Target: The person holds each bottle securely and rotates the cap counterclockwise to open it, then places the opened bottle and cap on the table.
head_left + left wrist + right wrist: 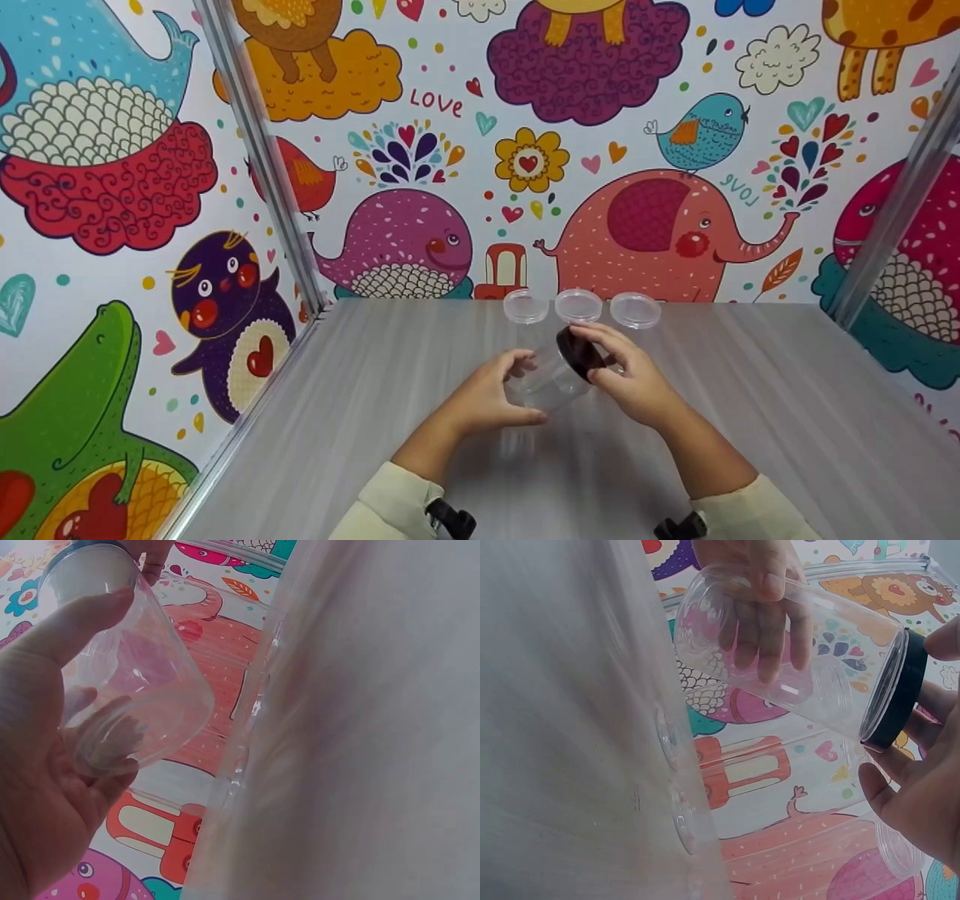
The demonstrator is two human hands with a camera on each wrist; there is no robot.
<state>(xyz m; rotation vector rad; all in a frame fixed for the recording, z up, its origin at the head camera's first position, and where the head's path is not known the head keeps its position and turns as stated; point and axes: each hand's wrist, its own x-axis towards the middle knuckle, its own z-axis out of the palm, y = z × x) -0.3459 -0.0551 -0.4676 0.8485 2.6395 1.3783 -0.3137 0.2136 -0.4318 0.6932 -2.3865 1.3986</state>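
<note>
A clear plastic jar (546,384) with a black screw lid (581,355) is held tilted above the table, its lid end up and to the right. My left hand (486,394) grips the jar's body near the base, thumb on one side and fingers on the other. With my right hand (637,381) I hold the lid by its rim, between thumb and fingers. In the right wrist view the jar (832,652) looks empty, and the lid (901,694) sits on its mouth; how tightly, I cannot tell.
Three more clear jars (578,306) stand in a row at the back of the grey table (360,420), close to the cartoon-printed wall (420,165). Metal frame posts (262,150) rise at the table's back corners.
</note>
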